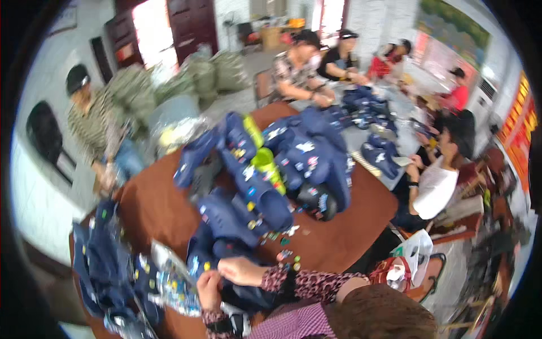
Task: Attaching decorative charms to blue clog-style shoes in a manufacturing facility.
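Observation:
My left hand (209, 291) and my right hand (241, 271) are close together at the near edge of the table, both with fingers closed. Whatever they pinch is too small and blurred to make out. Just beyond them lies a navy foam clog (199, 248), with small yellow charms near my fingers. More navy clogs (262, 195) dotted with charms are heaped further in, along with a lime-green clog (268, 169) and a black clog (317, 201). Loose colourful charms (285, 243) are scattered right of the heap. Left of my hands is a clear plastic bag (175, 282) of small colourful pieces.
A brown cloth (149, 209) covers the table. Bagged navy clogs (101, 260) crowd its left edge. Several people sit around, one at left (87, 124), another in a white shirt (437, 192) at right. Large green sacks (132, 90) stand behind; a red bag (389, 271) is beside my right arm.

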Available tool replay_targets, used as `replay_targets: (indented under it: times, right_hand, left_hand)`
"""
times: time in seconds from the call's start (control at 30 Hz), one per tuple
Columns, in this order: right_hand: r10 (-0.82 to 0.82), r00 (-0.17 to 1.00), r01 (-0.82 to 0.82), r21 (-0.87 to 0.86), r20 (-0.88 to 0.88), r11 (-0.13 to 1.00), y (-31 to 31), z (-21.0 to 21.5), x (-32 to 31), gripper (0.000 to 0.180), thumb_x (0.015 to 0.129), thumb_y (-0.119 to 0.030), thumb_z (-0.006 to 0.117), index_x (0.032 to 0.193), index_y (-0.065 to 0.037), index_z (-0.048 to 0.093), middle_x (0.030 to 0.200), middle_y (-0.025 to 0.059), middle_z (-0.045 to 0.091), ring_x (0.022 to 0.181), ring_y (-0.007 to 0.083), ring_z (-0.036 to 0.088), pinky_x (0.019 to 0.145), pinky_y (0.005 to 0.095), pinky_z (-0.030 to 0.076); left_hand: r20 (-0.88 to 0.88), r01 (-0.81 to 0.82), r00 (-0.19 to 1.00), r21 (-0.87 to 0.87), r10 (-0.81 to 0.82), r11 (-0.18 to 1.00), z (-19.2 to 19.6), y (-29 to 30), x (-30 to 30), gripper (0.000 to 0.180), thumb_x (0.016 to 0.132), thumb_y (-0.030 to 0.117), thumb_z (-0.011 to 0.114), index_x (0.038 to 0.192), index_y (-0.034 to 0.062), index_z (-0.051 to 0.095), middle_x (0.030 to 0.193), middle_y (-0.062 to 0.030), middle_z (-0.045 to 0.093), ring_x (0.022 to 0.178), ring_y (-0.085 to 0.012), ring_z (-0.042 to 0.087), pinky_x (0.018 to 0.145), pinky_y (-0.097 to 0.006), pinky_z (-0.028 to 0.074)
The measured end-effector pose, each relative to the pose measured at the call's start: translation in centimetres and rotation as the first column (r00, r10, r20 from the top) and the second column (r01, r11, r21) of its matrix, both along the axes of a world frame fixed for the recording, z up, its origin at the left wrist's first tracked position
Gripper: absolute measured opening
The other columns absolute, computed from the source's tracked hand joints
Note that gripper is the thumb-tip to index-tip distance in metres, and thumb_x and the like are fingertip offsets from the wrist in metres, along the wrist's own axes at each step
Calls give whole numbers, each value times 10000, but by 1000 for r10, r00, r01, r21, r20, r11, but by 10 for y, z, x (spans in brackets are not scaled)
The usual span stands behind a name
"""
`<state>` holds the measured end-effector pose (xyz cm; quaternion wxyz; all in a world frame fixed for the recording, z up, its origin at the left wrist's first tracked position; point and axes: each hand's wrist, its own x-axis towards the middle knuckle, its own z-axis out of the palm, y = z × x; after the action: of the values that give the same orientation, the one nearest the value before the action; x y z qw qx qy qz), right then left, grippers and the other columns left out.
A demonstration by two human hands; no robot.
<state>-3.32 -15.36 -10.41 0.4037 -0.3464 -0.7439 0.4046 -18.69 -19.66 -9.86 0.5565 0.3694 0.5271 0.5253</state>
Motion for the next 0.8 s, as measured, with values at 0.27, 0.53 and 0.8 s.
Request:
replay_targets:
  times: [0.27, 0.53, 0.8]
  right_hand:
    - [92, 993, -85, 89, -76, 992, -1, 0, 2, 145, 843, -131, 517, 753, -47, 440, 653, 153, 487, 638, 370, 526, 550, 428, 382]
    - [38, 994, -35, 33, -104, 999, 2, -9, 2, 122, 846, -133, 513, 777, -56, 447, 668, 159, 524, 650, 373, 542, 549, 426, 389]
    - [59, 998, -57, 68, -28, 996, 0, -6, 5, 115, 855, -133, 531, 791, -66, 461, 650, 125, 535, 627, 354, 563, 538, 411, 409]
  left_hand:
    - [0, 115, 993, -61, -115, 992, -3, -4, -6, 213, 875, 222, 559, 787, 31, 598, 695, -26, 600, 546, -72, 448, 519, -203, 328]
    - [58, 120, 992, -95, -115, 988, 1, 0, -6, 184, 883, 216, 566, 789, 61, 596, 693, -29, 596, 573, -84, 488, 541, -214, 364]
    - [134, 132, 983, -59, -123, 990, -3, -6, -8, 167, 886, 156, 539, 858, 3, 602, 760, -62, 603, 650, -136, 524, 600, -234, 404]
